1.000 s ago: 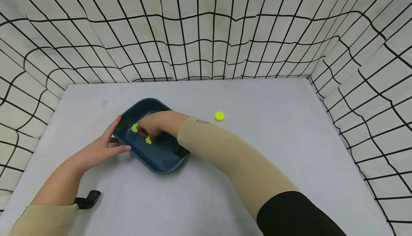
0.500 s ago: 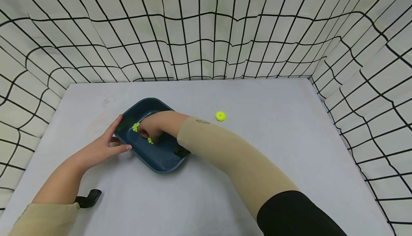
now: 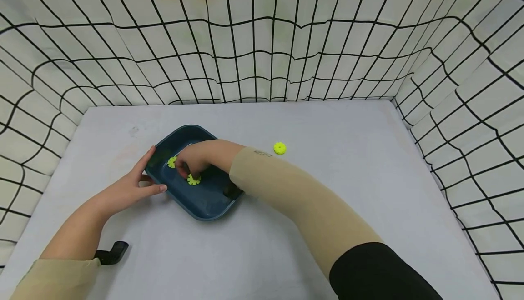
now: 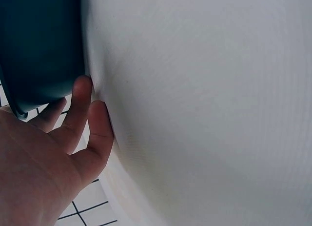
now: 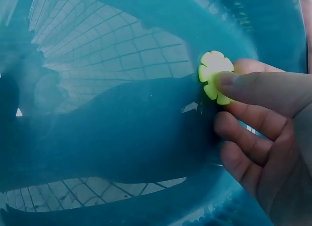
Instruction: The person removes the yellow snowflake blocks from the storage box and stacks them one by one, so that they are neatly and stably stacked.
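Observation:
A dark blue rectangular tray [image 3: 204, 204] lies angled on the table, left of the middle. My left hand [image 3: 131, 184] rests at its left end, index fingertip at one corner of the rim and thumb on the near edge. In the left wrist view the spread fingers of the left hand [image 4: 63, 143] lie against the outer wall of the tray [image 4: 44, 45]. My right hand [image 3: 196, 157] reaches into the tray and pinches a flat yellow-green flower-shaped piece [image 5: 213, 72] between thumb and forefinger. A second flower-shaped piece [image 3: 172, 162] lies inside the tray, just left of the right fingers.
A third yellow-green flower-shaped piece [image 3: 280, 148] lies on the white table [image 3: 340, 177], right of the tray. Black netting [image 3: 254, 54] surrounds the table at the back and both sides. My right forearm [image 3: 294, 191] crosses over the tray's right side.
The pinched flower-shaped piece shows more fully from under my right fingers. My right forearm has shifted slightly to the right. The left hand and the tray stay nearly still.

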`<state>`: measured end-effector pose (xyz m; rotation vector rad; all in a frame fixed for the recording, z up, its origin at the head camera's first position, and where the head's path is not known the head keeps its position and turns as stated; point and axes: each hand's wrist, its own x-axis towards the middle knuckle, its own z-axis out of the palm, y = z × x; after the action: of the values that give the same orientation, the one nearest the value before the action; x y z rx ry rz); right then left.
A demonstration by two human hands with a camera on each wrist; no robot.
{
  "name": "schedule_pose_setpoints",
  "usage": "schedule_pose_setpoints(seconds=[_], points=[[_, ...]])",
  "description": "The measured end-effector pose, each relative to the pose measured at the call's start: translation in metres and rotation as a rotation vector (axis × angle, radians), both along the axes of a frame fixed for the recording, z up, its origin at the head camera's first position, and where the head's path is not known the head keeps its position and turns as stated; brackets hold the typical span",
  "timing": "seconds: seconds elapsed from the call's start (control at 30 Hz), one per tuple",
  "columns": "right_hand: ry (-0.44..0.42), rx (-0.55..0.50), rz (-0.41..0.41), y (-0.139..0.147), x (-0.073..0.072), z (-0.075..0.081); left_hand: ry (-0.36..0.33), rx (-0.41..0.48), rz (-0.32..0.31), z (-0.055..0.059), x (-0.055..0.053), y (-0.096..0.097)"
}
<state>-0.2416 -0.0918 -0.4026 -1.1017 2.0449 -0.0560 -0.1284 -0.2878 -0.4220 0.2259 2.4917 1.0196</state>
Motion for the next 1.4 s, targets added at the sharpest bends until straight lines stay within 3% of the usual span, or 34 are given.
schedule_pose_setpoints(seconds=[0.37,1.03,1.4], points=[[-0.111,-0.086,-0.06,0.011,-0.007,0.006,-0.007,0.001,-0.005,0.0,0.0,0.0],[-0.213,-0.218,-0.133,0.056,-0.03,0.054,-0.036,0.01,0.007,-0.001,-0.002,0.001],[-0.171,-0.293,-0.205,0.097,-0.046,0.076,-0.048,-0.005,0.023,0.002,-0.001,0.002]])
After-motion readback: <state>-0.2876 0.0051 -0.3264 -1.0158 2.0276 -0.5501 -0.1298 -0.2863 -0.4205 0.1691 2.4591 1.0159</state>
